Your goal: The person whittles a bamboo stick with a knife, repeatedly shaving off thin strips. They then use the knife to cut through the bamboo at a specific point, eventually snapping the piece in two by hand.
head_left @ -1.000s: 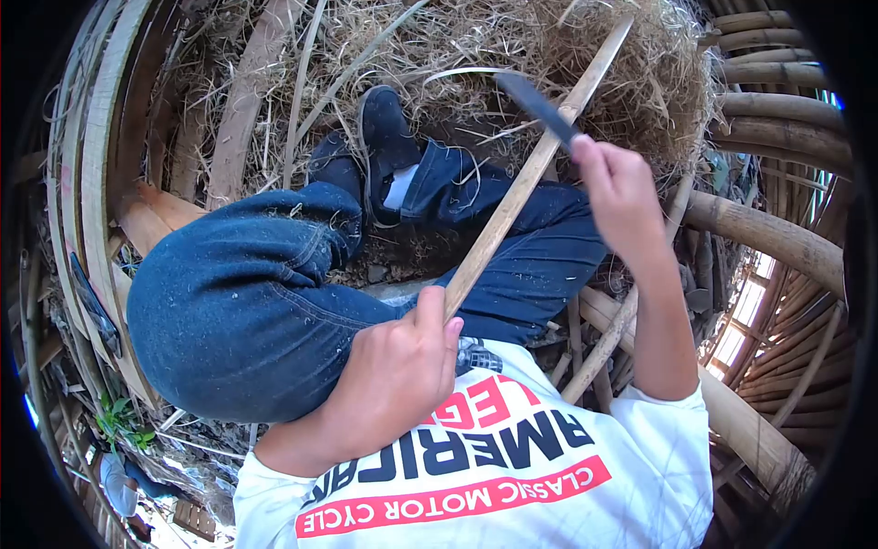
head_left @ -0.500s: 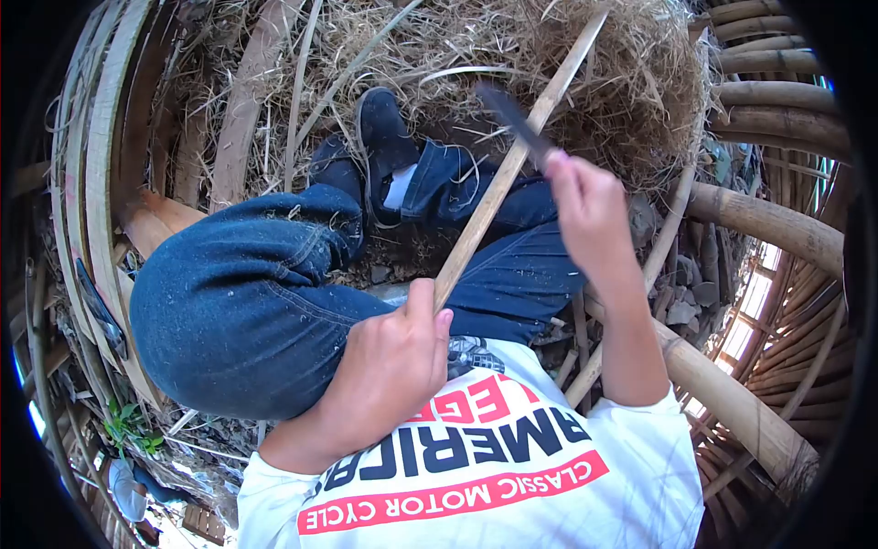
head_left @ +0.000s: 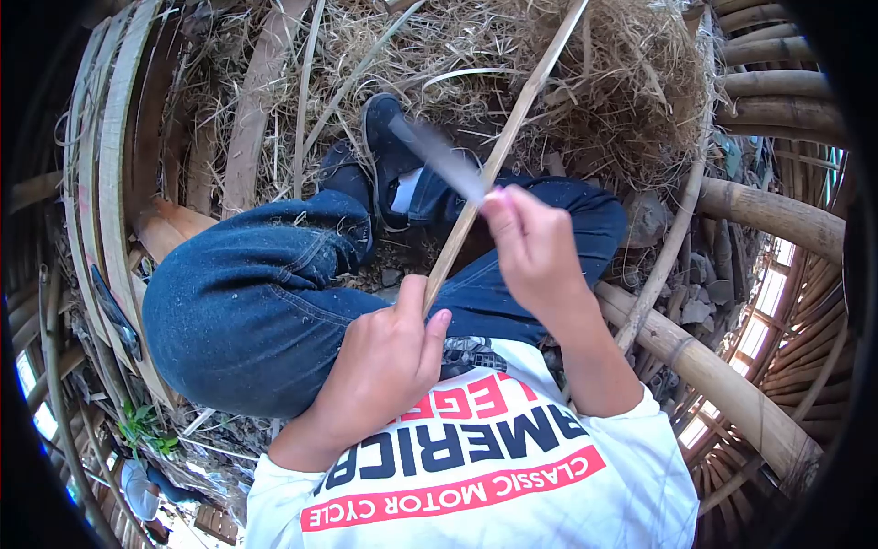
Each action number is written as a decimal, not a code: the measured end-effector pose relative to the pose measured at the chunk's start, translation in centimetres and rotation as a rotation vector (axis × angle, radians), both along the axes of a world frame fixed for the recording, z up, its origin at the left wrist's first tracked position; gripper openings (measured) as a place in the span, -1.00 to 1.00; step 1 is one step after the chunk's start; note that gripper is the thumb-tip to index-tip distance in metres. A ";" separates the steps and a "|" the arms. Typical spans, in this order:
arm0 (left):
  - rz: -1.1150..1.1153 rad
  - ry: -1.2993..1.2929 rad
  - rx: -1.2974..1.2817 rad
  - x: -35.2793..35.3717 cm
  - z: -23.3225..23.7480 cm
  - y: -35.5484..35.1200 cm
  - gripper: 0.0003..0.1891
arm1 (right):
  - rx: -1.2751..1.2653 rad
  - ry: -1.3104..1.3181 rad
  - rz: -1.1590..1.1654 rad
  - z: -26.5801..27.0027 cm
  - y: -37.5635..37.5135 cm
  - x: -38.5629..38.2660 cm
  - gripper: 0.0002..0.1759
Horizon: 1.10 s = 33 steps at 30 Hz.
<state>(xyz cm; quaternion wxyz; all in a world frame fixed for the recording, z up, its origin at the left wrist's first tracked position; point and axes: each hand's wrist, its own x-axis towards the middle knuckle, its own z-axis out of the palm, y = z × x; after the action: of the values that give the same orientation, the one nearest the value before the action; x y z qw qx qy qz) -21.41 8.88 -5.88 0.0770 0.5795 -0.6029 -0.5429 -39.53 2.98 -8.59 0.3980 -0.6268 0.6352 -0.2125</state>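
A long bamboo strip [head_left: 508, 134] slants from the top of the view down to my lap. Its lower end is in my left hand [head_left: 391, 352], with the fingers wrapped round it and the thumb alongside. My right hand [head_left: 538, 240] is closed on the handle of a knife [head_left: 445, 163], whose blade is blurred by motion. The blade crosses the strip about midway along its visible length and points to the upper left. Most of the handle is hidden inside my fist.
Dry shavings [head_left: 622, 82] lie heaped beyond my crossed legs [head_left: 247, 302]. Bamboo slats [head_left: 114, 156] lean at the left, and a thick bamboo pole [head_left: 722, 380] runs along the right. Another person [head_left: 139, 489] is partly visible at the lower left.
My right hand and the knife have moved down the strip towards me and to the left. The strip's far end has shifted slightly left, while my left hand still grips it.
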 end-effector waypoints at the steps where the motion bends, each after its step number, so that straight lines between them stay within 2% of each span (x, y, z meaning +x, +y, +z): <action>1: 0.022 0.037 0.013 0.1 0.1 -0.1 -0.81 | 0.018 -0.144 -0.070 -0.7 -0.2 -0.4 -0.61; 2: 0.019 0.023 0.011 0.2 0.2 -0.1 -0.81 | 0.031 -0.291 -0.142 -1.3 -0.2 -0.7 -0.60; 3: 0.019 0.031 0.022 0.2 0.3 -0.1 -0.80 | 0.156 -0.508 -0.228 -0.7 -0.2 -0.5 -0.67; 8: 0.030 0.084 0.062 0.1 0.2 -0.2 -0.78 | 0.055 -0.635 -0.264 -1.7 0.1 1.4 -0.76; 10: 0.055 0.113 0.087 0.2 0.5 -0.3 -0.76 | 0.116 -0.637 -0.322 -1.7 0.1 2.0 -0.80; 11: 0.068 0.138 0.109 0.2 0.6 -0.4 -0.74 | 0.149 -0.724 -0.350 -1.1 -0.1 2.2 -0.81; 14: 0.092 0.203 0.180 0.6 1.2 -0.4 -0.69 | 0.178 -0.788 -0.356 -0.7 -0.5 1.9 -0.81; 15: 0.109 0.258 0.232 0.7 1.5 -0.4 -0.67 | 0.142 -0.811 -0.376 -0.9 -0.4 1.9 -0.75; 18: 0.151 0.320 0.214 1.3 1.0 0.6 -0.64 | 0.099 -0.887 -0.417 -0.4 -1.1 1.4 -0.69; 22: 0.220 0.354 0.253 1.8 1.3 0.8 -0.67 | 0.031 -0.877 -0.428 0.4 -2.3 0.6 -0.67; 24: 0.098 0.256 0.425 2.2 2.2 0.3 -0.70 | 0.025 -0.878 -0.432 0.5 -2.8 0.3 -0.66; 27: 0.126 0.335 0.418 2.3 1.4 0.4 -0.69 | -0.111 -0.836 -0.347 0.3 -3.3 0.2 -0.69; 28: 0.134 0.392 0.418 2.3 1.2 0.4 -0.68 | -0.112 -0.840 -0.351 0.4 -3.2 0.1 -0.69; 30: 0.143 0.423 0.423 2.1 0.9 0.2 -0.67 | -0.062 -0.673 -0.216 0.6 -3.1 -0.8 -0.79; 33: 0.170 0.469 0.432 1.9 0.9 0.0 -0.66 | -0.046 -0.587 -0.115 1.1 -2.3 -1.9 -0.77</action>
<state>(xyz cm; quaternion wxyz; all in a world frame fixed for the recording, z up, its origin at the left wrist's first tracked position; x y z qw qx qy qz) -19.47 8.92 -4.94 0.1340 0.4900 -0.3893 -0.7684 -41.38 0.69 -7.49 0.5377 -0.5103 0.5224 -0.4214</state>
